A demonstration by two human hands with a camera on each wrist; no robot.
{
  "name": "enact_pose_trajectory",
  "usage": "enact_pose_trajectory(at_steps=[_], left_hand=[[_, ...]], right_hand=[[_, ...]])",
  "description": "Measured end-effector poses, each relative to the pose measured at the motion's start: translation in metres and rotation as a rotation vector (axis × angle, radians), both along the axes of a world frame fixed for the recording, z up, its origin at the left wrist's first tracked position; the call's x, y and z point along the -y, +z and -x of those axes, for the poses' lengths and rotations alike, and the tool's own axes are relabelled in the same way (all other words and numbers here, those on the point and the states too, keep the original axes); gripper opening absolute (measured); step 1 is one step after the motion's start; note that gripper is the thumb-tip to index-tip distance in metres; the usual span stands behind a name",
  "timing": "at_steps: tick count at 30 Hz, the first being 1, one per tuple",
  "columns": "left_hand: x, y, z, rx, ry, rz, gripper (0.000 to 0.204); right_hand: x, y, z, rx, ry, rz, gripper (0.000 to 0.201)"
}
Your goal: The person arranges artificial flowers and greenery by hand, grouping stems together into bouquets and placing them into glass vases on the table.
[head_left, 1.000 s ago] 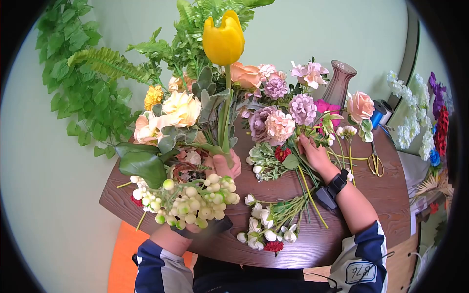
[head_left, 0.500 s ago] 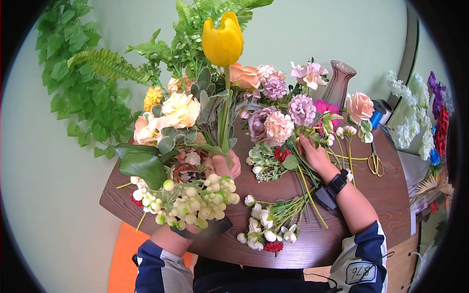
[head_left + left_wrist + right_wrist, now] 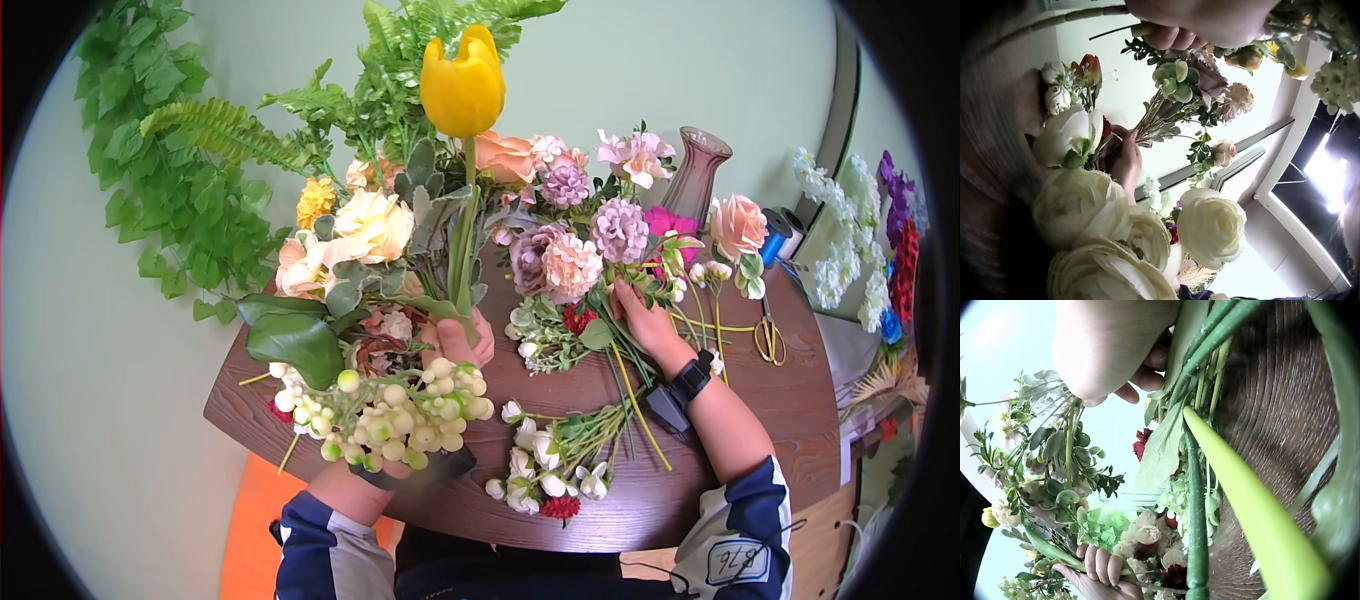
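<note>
My left hand (image 3: 462, 342) grips the stems of a large bouquet; its fingers (image 3: 1102, 564) curl round them in the right wrist view. A yellow tulip (image 3: 463, 85) stands tallest there, with cream roses (image 3: 373, 226), fern (image 3: 225, 135) and pale green berries (image 3: 395, 420) around it. My right hand (image 3: 645, 318) holds stems below mauve and pink flowers (image 3: 572, 267), and in the left wrist view that hand (image 3: 1125, 164) has thumb and fingers round a bundle of stems (image 3: 1154, 122). A pink rose (image 3: 738, 227) stands to its right.
White flowers with green stems (image 3: 545, 460) lie near the front edge of the brown table (image 3: 480, 510). At the right are yellow-handled scissors (image 3: 769, 340), a blue spool (image 3: 775, 237) and a glass vase (image 3: 697, 172). Green vines (image 3: 150, 150) hang on the left wall.
</note>
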State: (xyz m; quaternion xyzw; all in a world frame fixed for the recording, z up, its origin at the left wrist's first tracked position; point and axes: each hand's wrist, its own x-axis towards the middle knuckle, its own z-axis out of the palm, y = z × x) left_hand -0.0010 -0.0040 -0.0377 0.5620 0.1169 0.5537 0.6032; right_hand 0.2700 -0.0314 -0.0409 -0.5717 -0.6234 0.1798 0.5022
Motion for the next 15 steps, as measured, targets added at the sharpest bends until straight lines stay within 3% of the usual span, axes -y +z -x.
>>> enact_pose_trajectory(at_steps=[1,3,6,10,13,15], left_hand=[[-0.005,-0.003,0.002,0.000,0.002,-0.001,0.059],[-0.016,-0.013,0.007,0.041,-0.196,-0.045,0.058],[-0.003,-0.001,0.003,-0.017,-0.039,-0.042,0.058],[-0.007,-0.003,0.005,-0.008,-0.078,-0.061,0.058],[-0.019,-0.014,0.009,0.003,-0.162,-0.090,0.057],[-0.029,-0.023,0.011,0.075,-0.332,-0.100,0.056]], right_hand=[[0.000,0.000,0.000,0.021,0.000,-0.006,0.023],[-0.001,0.000,0.000,0.028,-0.001,-0.007,0.023],[0.000,-0.001,-0.001,0.031,-0.005,-0.007,0.023],[0.001,0.003,0.004,0.010,-0.029,-0.001,0.024],[0.001,0.002,0.002,0.028,-0.004,0.003,0.025],[0.002,0.005,0.003,0.037,-0.004,0.000,0.026]])
